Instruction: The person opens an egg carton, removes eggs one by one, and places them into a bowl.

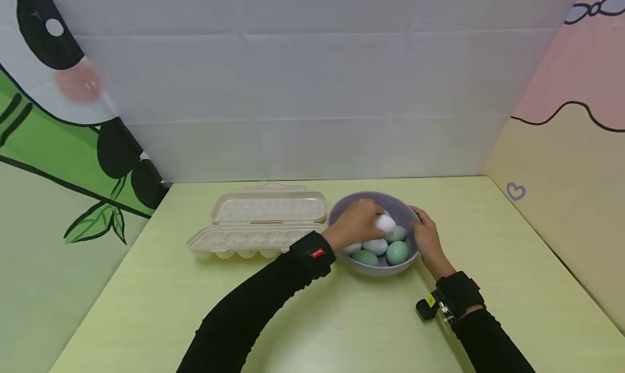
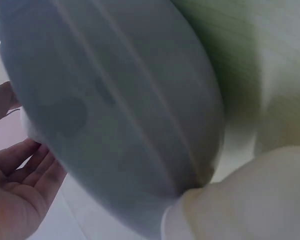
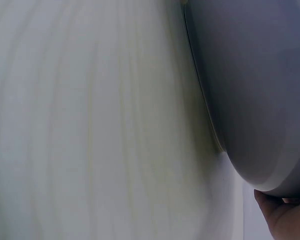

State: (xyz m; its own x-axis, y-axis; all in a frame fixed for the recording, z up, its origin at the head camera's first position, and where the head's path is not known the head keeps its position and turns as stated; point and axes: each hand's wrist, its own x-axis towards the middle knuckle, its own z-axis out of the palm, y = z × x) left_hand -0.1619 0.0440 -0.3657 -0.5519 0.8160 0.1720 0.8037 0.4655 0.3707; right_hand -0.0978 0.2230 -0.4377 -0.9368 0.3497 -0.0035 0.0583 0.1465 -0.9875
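A purple-grey bowl (image 1: 376, 271) on the table holds several white and green eggs, such as a green egg (image 1: 397, 252). Over the bowl, my left hand (image 1: 357, 221) pinches a white egg (image 1: 386, 223) between thumb and fingers. In the left wrist view the bowl's outer wall (image 2: 120, 110) hides most of that egg, while the left hand's fingers (image 2: 20, 165) show past the rim. My right hand (image 1: 428, 240) grips the bowl's right rim. Only part of the right hand (image 3: 287, 217) appears in the right wrist view, at the bowl's edge.
Left of the bowl lies an open, clear plastic egg carton (image 1: 254, 236), its lid (image 1: 270, 207) laid back toward the wall. A pale yellow-green table (image 1: 312, 318) carries everything. A white wall panel (image 1: 312, 90) stands behind it, with a painted side wall (image 1: 561, 199) on the right.
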